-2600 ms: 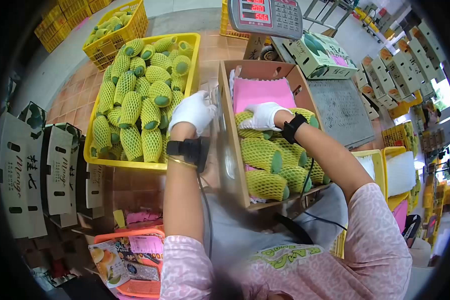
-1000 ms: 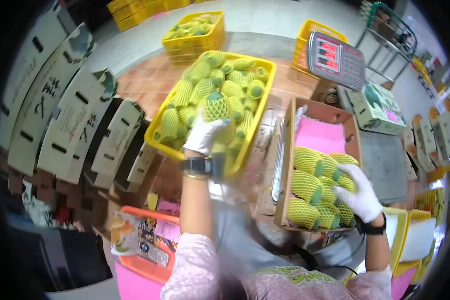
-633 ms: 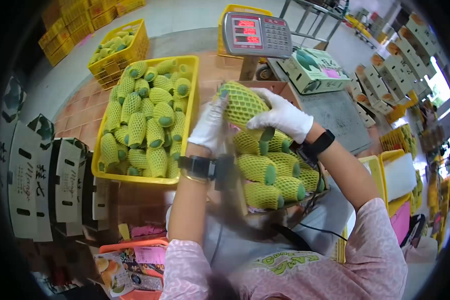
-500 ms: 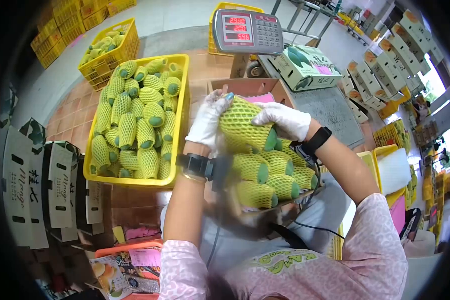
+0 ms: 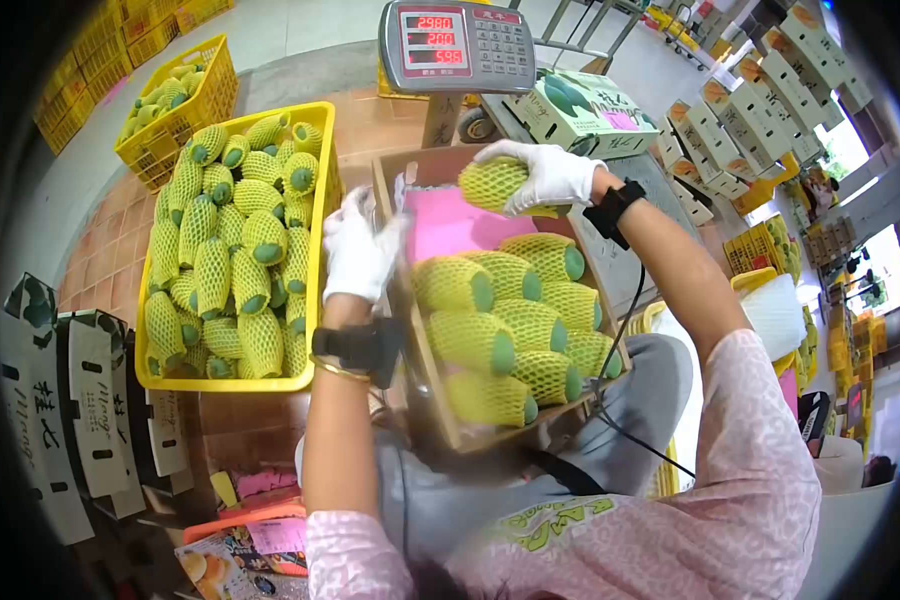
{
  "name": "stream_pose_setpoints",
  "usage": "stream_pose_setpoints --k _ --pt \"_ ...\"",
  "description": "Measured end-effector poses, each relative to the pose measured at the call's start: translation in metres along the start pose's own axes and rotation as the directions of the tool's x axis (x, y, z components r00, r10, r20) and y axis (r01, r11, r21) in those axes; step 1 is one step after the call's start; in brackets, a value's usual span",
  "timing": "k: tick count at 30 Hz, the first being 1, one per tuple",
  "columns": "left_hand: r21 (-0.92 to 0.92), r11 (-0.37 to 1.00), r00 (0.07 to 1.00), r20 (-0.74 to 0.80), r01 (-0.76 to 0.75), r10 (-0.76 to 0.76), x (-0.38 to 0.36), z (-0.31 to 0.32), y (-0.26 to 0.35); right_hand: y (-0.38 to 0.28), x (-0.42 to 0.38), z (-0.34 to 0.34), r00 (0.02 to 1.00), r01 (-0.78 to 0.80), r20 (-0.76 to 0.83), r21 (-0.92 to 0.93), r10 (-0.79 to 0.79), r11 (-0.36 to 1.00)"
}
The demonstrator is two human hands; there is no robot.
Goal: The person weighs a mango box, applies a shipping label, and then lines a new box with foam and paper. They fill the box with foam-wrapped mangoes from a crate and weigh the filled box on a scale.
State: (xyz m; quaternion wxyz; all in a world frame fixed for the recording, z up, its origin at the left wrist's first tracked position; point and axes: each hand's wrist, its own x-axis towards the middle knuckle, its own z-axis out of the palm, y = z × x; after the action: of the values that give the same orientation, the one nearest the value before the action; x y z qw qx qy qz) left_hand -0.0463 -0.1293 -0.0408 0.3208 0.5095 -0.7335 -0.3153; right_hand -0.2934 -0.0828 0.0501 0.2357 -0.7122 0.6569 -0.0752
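The right hand [image 5: 558, 178] has its grip clamped on a mango [image 5: 492, 183] above the far end of the box [image 5: 430, 168] — fruit leftward of the palm, long axis roughly crosswise. The left hand [image 5: 363, 248] — fingers apart, bare of fruit — is farther off.

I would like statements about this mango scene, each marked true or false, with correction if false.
1. The right hand holds a netted mango. True.
2. The left hand also holds one. False: the left hand holds no mango.
3. A pink sheet lies in the cardboard box. True.
4. The yellow crate left of the box is empty. False: netted mangoes fill that crate.
5. The scale display shows red digits. True.
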Motion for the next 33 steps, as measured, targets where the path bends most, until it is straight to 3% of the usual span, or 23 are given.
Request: stream_pose_setpoints --k 1,5,7,8,11,16,20,23,24,25,27,29,30,31,33 --pt "0.193 0.981 0.999 0.032 -0.028 0.022 -0.003 -0.003 -0.002 0.017 0.006 0.002 0.999 -0.029 0.010 -0.063 0.030 0.998" --pt "0.229 0.972 0.921 0.362 0.062 -0.144 -0.004 0.001 0.001 0.045 0.021 0.021 0.977 -0.190 0.050 -0.236 0.207 0.953" --pt "0.238 0.970 0.866 0.472 0.053 -0.163 -0.005 0.009 0.002 0.040 0.025 0.023 0.925 -0.294 0.137 -0.327 0.353 0.898" --pt "0.321 0.946 0.842 0.496 0.050 -0.213 -0.003 0.013 0.004 0.047 0.028 0.028 0.920 -0.274 0.146 -0.426 0.365 0.862" --pt "0.396 0.914 0.832 0.477 0.084 -0.283 -0.002 0.020 0.009 0.063 0.028 0.038 0.908 -0.244 0.168 -0.532 0.383 0.811" --pt "0.360 0.930 0.861 0.445 0.080 -0.246 -0.002 0.028 -0.003 0.074 0.032 0.045 0.906 -0.246 0.178 -0.515 0.383 0.821" --pt "0.387 0.916 0.827 0.478 0.106 -0.297 0.000 0.024 0.005 0.075 0.026 0.053 0.920 -0.218 0.176 -0.512 0.350 0.831" --pt "0.320 0.941 0.885 0.400 0.108 -0.238 -0.015 0.007 0.022 0.086 0.021 0.059 0.961 -0.168 0.123 -0.457 0.249 0.873" --pt "0.265 0.963 0.907 0.390 0.055 -0.160 -0.021 -0.003 0.020 0.063 0.016 0.051 0.944 -0.196 0.137 -0.495 0.299 0.847" --pt "0.214 0.977 0.928 0.365 -0.006 -0.074 -0.025 -0.015 0.018 0.068 0.018 0.054 0.961 -0.171 0.122 -0.443 0.248 0.880" --pt "0.239 0.971 0.924 0.367 0.022 -0.111 -0.031 -0.039 0.025 0.058 0.023 0.051 0.923 -0.194 0.176 -0.554 0.341 0.810" --pt "0.130 0.982 0.914 0.365 0.138 -0.176 -0.036 -0.059 0.026 0.051 0.028 0.047 0.894 -0.176 0.225 -0.621 0.388 0.764" --pt "-0.076 0.989 0.960 0.260 0.130 -0.107 -0.040 -0.049 -0.002 0.045 0.030 0.045 0.903 -0.156 0.204 -0.666 0.379 0.730" --pt "0.072 0.994 0.990 0.107 0.086 -0.094 -0.043 -0.053 -0.006 0.032 0.032 0.041 0.906 -0.144 0.187 -0.708 0.379 0.692" --pt "0.318 0.918 0.905 0.271 0.239 -0.329 -0.034 -0.073 -0.008 -0.002 0.053 0.030 0.934 -0.184 0.093 -0.702 0.345 0.687"
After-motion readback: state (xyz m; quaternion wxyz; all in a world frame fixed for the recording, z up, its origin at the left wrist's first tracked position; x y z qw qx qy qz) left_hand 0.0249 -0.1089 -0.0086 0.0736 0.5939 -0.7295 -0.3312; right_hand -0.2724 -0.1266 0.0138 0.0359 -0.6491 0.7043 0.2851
